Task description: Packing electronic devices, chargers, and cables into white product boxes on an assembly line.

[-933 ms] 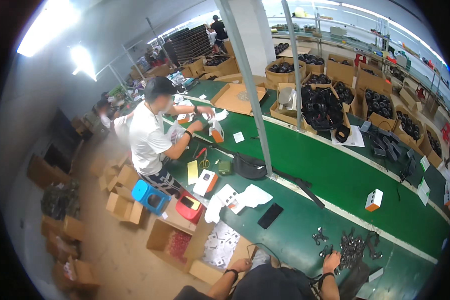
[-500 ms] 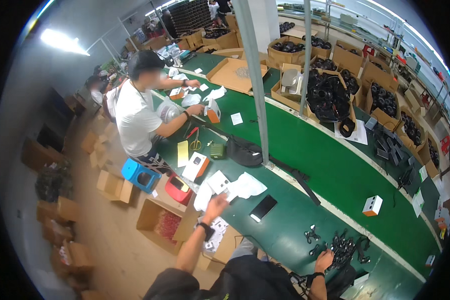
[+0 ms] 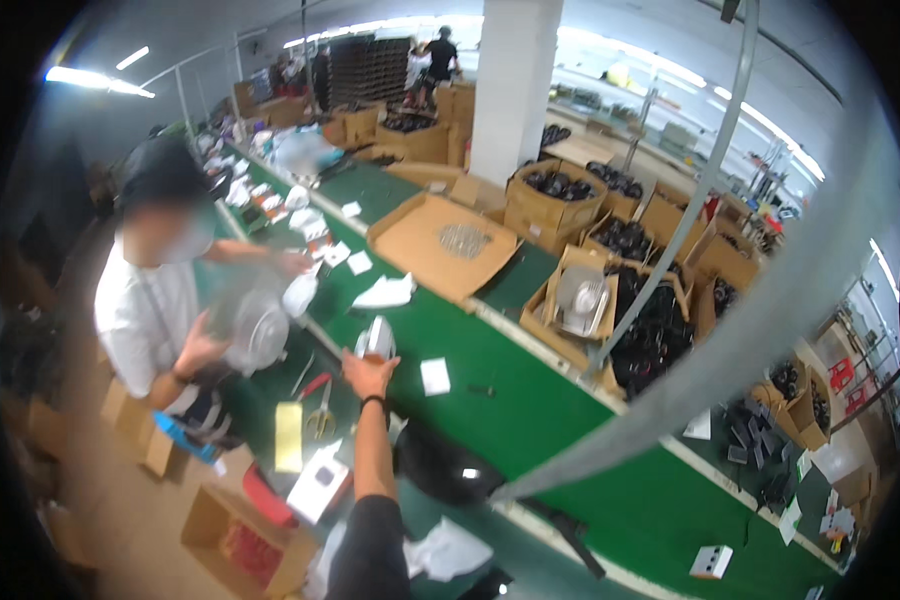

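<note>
Our left hand (image 3: 368, 374) has swung forward to about eight o'clock of centre, fingers now looking wrapped round a small white box (image 3: 376, 337) over the green belt (image 3: 530, 400), so it's ours; right hand's out of shot, can't tell its grip.

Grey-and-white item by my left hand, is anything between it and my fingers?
Nothing visible: your left hand is right at the grey-and-white item, fingers against its lower part. The white card lies to the right, out of the way.
</note>
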`<state>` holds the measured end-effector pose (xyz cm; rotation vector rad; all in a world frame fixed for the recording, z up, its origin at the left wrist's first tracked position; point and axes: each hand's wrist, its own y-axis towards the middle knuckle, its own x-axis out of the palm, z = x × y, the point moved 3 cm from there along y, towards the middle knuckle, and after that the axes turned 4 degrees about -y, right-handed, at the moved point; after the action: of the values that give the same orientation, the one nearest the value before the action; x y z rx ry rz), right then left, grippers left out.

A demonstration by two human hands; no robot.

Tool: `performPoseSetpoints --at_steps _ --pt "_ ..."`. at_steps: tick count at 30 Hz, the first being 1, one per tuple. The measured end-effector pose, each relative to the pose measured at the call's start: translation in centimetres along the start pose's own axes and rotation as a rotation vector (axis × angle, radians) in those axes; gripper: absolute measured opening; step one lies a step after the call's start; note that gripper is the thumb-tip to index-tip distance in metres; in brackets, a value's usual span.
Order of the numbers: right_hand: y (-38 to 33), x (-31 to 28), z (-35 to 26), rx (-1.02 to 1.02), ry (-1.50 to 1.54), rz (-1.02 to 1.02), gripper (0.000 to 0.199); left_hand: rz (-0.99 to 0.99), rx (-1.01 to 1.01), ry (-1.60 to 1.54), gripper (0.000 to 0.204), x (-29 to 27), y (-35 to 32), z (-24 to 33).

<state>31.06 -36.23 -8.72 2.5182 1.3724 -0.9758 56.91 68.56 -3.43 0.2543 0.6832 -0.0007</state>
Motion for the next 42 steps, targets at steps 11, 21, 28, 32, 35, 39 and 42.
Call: performPoseSetpoints --at_steps 11,21,28,32,35,39,42 --pt "-6.9 4.6 -4.5 -0.118 -1.034 -0.433 0.048 -0.177 0.186 -0.331 0.071 2.4 -0.4 3.9" --pt "-4.4 6.2 -9.0 -0.611 -0.501 -0.466 0.03 -1.056 0.473 -0.475 0.061 -27.0 -35.5 1.3" --pt "-5.4 2.1 -12.6 -0.56 -0.199 -0.429 0.017 -1.989 0.85 -0.314 0.045 -25.6 -55.0 5.5" --pt "-6.6 -3.3 -12.6 -0.428 -0.152 -0.435 0.015 -1.979 1.419 -0.155 0.029 -19.1 -59.0 5.5" --pt "-6.7 -7.3 -6.8 -0.44 -0.125 -0.342 0.015 -1.696 1.49 -0.234 0.041 -19.8 -58.4 7.6" --pt "-6.2 -9.6 -2.0 -0.283 -0.078 -0.346 0.018 -1.44 0.855 -0.317 0.075 -24.0 -57.8 4.6" --pt "-5.3 -9.2 -1.5 -0.16 0.198 -0.376 0.019 -0.961 0.594 -0.259 0.122 -31.5 -62.3 -0.4"
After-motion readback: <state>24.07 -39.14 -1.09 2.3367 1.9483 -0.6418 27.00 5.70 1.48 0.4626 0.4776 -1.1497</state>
